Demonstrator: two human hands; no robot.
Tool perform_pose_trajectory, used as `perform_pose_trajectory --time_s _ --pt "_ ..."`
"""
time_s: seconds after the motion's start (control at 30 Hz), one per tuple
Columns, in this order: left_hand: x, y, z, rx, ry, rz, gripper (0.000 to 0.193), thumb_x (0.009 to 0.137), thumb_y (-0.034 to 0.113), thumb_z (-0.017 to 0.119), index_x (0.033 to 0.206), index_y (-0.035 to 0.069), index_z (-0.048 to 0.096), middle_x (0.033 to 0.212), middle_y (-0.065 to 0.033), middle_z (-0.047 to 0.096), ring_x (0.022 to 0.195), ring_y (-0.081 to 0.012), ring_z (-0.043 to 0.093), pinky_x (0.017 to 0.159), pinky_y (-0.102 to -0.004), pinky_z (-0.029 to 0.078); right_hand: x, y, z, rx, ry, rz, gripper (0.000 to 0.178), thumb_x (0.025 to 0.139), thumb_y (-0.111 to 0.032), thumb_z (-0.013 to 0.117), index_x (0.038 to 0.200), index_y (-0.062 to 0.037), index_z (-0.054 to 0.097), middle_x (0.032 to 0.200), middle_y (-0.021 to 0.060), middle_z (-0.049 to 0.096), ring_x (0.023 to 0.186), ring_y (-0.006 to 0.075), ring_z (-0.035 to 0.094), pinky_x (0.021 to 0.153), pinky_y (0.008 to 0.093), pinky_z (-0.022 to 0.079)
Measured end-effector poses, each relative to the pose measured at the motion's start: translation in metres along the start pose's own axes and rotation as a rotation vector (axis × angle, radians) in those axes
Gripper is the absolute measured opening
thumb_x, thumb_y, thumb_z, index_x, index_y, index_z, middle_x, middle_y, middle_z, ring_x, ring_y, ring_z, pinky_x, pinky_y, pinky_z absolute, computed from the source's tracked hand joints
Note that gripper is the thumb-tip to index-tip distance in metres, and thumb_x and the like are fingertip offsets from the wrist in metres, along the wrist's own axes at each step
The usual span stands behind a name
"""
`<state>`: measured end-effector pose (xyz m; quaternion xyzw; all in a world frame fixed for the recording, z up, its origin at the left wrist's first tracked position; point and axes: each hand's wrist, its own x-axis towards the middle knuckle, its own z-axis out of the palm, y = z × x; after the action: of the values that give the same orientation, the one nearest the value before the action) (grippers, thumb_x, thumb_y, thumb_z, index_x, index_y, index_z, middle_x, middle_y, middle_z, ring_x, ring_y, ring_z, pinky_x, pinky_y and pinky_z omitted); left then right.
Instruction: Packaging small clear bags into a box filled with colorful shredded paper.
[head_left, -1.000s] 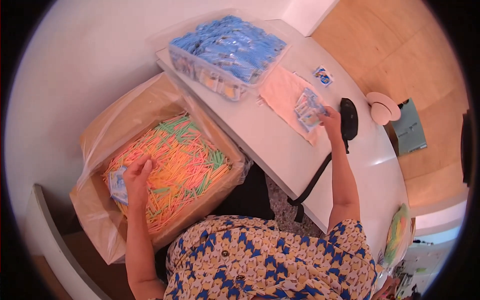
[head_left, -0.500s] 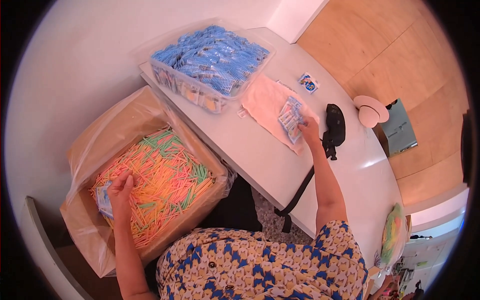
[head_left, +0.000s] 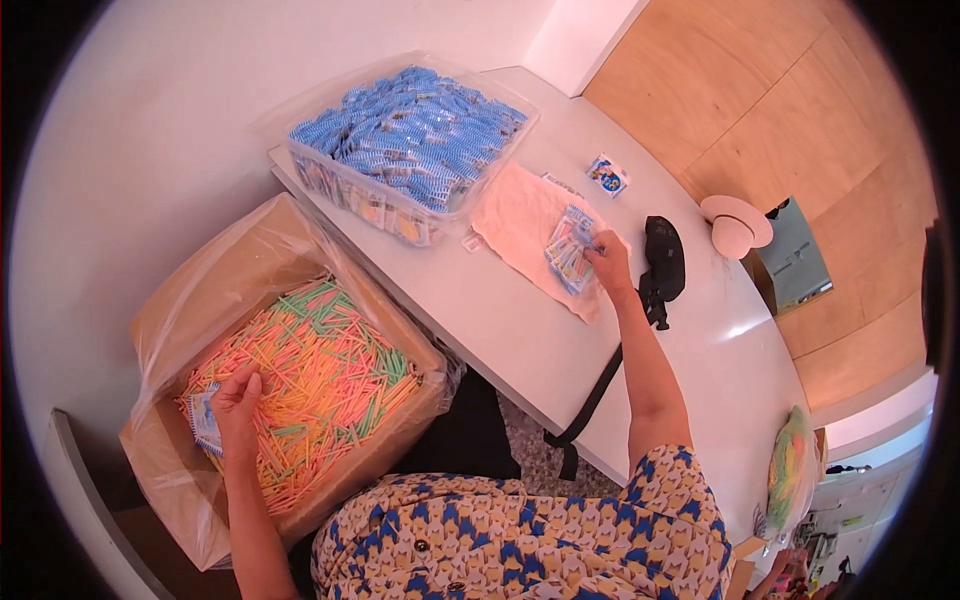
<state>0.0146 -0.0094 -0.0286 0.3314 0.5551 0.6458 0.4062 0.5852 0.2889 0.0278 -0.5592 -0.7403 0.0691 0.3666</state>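
Note:
On the left, my left hand (head_left: 238,405) is over the carton of short thin sticks (head_left: 310,365) coloured pink, orange, yellow and green. Its fingers are closed, and a blue-and-white plastic packet (head_left: 204,420) sticks out from its left side; the grip itself is partly hidden. Over the table, my right hand (head_left: 610,265) pinches the right edge of some flat blue-and-white packets (head_left: 570,248). These lie over a pale pink cloth (head_left: 510,215); how many there are I cannot make out.
A clear plastic bin (head_left: 380,215) heaped with blue-striped packets stands at the back of the white table (head_left: 480,320). Right of the cloth lie a black strapped pouch (head_left: 663,260) and a small packet (head_left: 608,175). Clear plastic lines the carton (head_left: 165,470). A filled bag (head_left: 790,465) is far right.
The whole view has shifted slightly, with the scene sitting a little lower and further left. Both hands keep nearly the same places relative to the carton and the packets.

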Motion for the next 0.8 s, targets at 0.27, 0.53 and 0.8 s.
perform_pose_trajectory --time_s 0.27,0.53,0.8 --pt "0.002 -0.002 -0.001 -0.018 0.018 0.005 0.02 0.088 0.011 0.063 0.106 0.001 0.065 0.086 -0.0037 0.067 0.077 -0.0107 0.06 0.073 -0.0247 0.049 0.02 0.007 -0.003 -0.069 -0.274 0.217 0.016 0.068 -0.002 0.067 0.077 0.0008 0.054 0.084 0.0089 0.059 0.082 0.017 0.056 0.071 0.0306 0.045" --pt "0.0 0.003 0.002 -0.004 0.034 -0.004 0.019 0.088 0.01 0.063 0.105 0.001 0.065 0.086 -0.0041 0.067 0.077 -0.0108 0.061 0.073 -0.0247 0.049 0.011 -0.016 -0.007 -0.218 -0.018 -0.13 0.014 0.068 -0.002 0.066 0.078 -0.0025 0.056 0.076 0.0104 0.055 0.079 0.0266 0.053 0.069 0.0364 0.044" --pt "-0.003 0.008 -0.005 0.041 0.04 -0.01 0.02 0.089 0.009 0.061 0.107 0.001 0.065 0.086 -0.0028 0.066 0.078 -0.0103 0.06 0.074 -0.0243 0.048 0.055 -0.05 0.016 -0.514 -0.008 -0.283 0.016 0.067 -0.006 0.067 0.08 -0.0067 0.058 0.084 0.0125 0.059 0.088 0.0341 0.053 0.074 0.0424 0.044"
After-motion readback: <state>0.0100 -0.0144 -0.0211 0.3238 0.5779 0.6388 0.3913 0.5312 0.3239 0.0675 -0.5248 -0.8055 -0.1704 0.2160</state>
